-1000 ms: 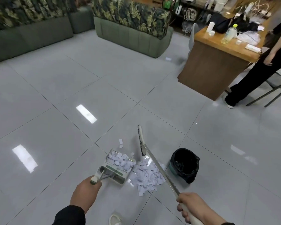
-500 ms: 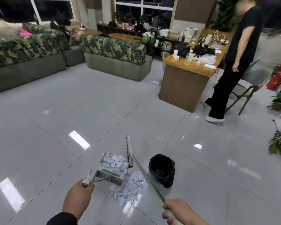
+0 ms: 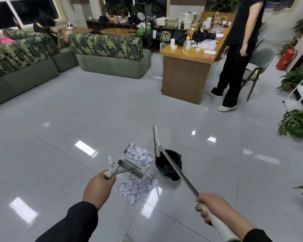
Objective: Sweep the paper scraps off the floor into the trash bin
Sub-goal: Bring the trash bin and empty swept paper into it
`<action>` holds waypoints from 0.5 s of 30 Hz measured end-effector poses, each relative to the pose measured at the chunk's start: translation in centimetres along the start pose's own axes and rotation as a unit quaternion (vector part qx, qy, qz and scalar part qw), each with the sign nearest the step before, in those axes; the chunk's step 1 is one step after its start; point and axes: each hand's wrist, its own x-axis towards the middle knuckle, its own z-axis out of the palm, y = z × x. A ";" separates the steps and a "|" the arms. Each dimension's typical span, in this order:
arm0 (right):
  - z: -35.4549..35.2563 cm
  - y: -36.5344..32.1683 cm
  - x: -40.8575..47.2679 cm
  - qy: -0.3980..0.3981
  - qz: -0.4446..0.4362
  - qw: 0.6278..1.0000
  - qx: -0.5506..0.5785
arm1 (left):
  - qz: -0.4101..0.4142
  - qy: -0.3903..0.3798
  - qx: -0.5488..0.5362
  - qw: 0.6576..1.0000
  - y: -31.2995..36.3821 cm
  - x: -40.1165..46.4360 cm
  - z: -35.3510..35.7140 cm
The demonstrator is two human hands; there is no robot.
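Left hand (image 3: 98, 188) gripped dustpan (image 3: 136, 160) handle; pan held scraps, lip just beside trash bin (image 3: 168, 165), bin to its right. Right hand (image 3: 211, 207) clasped broom (image 3: 166, 161) shaft, long axis running away, head beyond bin. More paper scraps (image 3: 138, 187) lay on floor (image 3: 59, 172) under pan: small, pale, loose.
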 end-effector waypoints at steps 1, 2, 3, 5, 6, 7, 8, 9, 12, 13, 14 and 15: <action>-0.1 -0.4 0.0 -0.002 -0.004 1.000 -0.003 | 0.007 0.000 0.008 1.000 0.4 0.2 -0.2; -1.1 0.1 -0.1 0.005 0.000 1.000 0.005 | 0.019 -0.010 0.020 1.000 1.0 0.3 0.6; -1.8 0.4 -0.1 0.012 -0.001 1.000 0.011 | 0.030 -0.015 0.029 0.999 1.6 0.2 1.1; -2.6 0.5 -0.1 0.014 -0.008 1.000 0.022 | 0.048 -0.026 0.038 0.998 2.5 0.4 1.7; -3.1 0.7 0.0 0.018 -0.012 0.999 0.027 | 0.060 -0.029 0.044 0.997 3.0 0.5 2.1; -3.2 0.3 -0.1 0.021 -0.022 0.999 0.023 | 0.071 -0.025 0.047 0.996 3.6 0.6 2.0; -3.8 0.8 0.1 0.026 -0.017 0.999 0.028 | 0.082 -0.032 0.067 0.994 4.2 0.8 2.6; -4.1 1.1 0.2 0.030 -0.017 0.999 0.026 | 0.091 -0.034 0.083 0.992 4.7 1.0 2.9; -5.0 1.3 0.7 0.037 -0.029 0.999 0.008 | 0.124 -0.035 0.129 0.983 5.8 1.7 3.8; -5.0 1.3 0.7 0.039 -0.036 0.999 0.001 | 0.138 -0.031 0.143 0.980 5.9 1.9 3.8; -5.3 1.4 1.1 0.039 -0.039 0.998 -0.003 | 0.153 -0.031 0.160 0.975 6.4 2.3 4.3; -5.5 1.6 1.3 0.040 -0.040 0.998 -0.007 | 0.170 -0.028 0.182 0.968 6.6 2.6 4.7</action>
